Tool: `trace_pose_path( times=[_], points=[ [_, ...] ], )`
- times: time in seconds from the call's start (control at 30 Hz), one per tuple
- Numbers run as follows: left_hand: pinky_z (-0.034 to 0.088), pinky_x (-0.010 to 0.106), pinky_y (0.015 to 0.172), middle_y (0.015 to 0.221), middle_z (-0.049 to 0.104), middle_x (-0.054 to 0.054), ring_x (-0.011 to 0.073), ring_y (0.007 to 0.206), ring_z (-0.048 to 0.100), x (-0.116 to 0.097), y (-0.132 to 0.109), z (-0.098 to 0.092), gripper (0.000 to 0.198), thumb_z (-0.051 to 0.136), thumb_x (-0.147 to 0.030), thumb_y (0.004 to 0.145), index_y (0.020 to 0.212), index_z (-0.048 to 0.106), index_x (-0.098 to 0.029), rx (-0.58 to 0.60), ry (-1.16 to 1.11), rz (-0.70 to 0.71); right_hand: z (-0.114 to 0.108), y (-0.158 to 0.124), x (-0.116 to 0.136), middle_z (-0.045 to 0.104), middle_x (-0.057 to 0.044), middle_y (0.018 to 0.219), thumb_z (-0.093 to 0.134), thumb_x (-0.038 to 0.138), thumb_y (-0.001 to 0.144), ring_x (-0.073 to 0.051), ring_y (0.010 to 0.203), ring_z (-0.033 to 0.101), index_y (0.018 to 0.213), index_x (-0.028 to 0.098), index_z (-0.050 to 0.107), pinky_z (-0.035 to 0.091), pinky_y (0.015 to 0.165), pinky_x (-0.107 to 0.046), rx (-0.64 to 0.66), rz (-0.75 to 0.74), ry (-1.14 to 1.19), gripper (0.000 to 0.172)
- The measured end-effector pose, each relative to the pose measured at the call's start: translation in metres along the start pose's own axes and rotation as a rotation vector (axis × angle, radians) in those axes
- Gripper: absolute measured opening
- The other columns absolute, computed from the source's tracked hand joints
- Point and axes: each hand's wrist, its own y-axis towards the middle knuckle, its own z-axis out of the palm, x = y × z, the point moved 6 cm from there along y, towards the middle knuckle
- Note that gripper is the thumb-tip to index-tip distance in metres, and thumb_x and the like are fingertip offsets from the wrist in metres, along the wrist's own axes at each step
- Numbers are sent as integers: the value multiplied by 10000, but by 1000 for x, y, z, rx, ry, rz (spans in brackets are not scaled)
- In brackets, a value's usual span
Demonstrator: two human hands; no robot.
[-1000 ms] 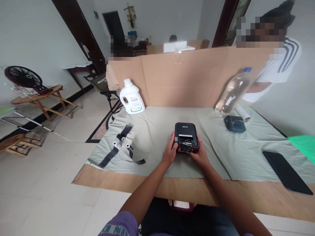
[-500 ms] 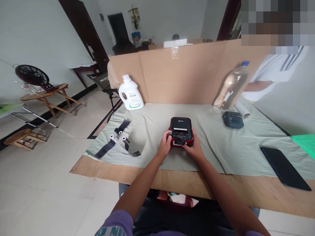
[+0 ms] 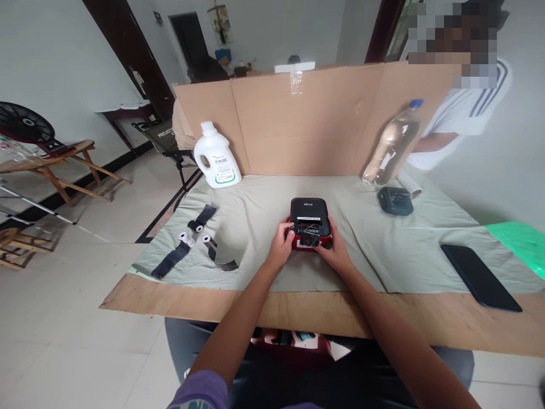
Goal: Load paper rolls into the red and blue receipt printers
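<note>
In the middle of the cloth sits a small black and red label printer (image 3: pixel 311 208), its lid shut. A short glossy black strip (image 3: pixel 310 234) hangs from the slot at its front. My left hand (image 3: pixel 281 243) is closed against the printer's left side, thumb near the front corner. Gripping the right side is my right hand (image 3: pixel 336 250), its thumb at the lower front edge by the strip. The undersides of the fingers are hidden. To the left lie several small rolls of black strip (image 3: pixel 171 259) with white cores, partly unwound.
A white detergent jug (image 3: pixel 221 162) and a clear bottle (image 3: pixel 392 145) stand before a cardboard screen (image 3: pixel 298 130). On the right are a dark box-shaped device (image 3: pixel 395 201), a black phone (image 3: pixel 481 277) and green plastic (image 3: pixel 519 244). A person in white stands behind the screen's right end.
My view has shifted slightly, so the table things appear a little further left. Both hands stay on the printer, and the black strip at its front looks flatter against it.
</note>
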Motion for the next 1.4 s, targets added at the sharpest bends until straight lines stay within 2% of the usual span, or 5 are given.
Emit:
trace_pose_path(
  times=[0.4,0.7,1.1,1.23,1.4],
  points=[
    [415,429,1116,1455,478,135,238,1366,478,-2,1,-4,234,456,-377,982,1140,510,-214,15,73,32,2,-1,3,409,-135,1562,734,416,795,-320,1379,480,1593,249,168,388,1145,-522,50,2,40,993],
    [465,396,1033,1395,476,129,245,1292,521,1,11,-7,247,478,-430,965,1062,531,-210,58,162,67,7,-2,18,272,-134,1632,741,494,783,-308,1496,299,1591,227,168,222,1236,-514,4,9,117,1025],
    [427,446,1079,1326,545,130,250,1275,512,-15,9,-8,295,483,-455,972,1082,599,-207,-5,105,198,-15,19,17,228,-22,1662,553,532,927,-249,1520,255,1592,322,210,251,1237,-453,28,54,45,777],
    [435,463,1053,1250,630,104,253,1212,543,-20,10,-9,231,503,-399,964,1054,611,-215,-13,125,224,-29,61,35,458,-43,1551,431,589,971,-233,1462,384,1490,296,455,228,1243,-478,41,46,0,596],
    [435,464,1044,1245,652,93,256,1191,554,-23,12,-10,197,527,-368,951,1050,615,-222,-26,109,220,-38,114,55,775,-88,999,522,581,913,-244,979,712,1199,189,673,505,1004,-472,-13,50,-65,507]
  ],
)
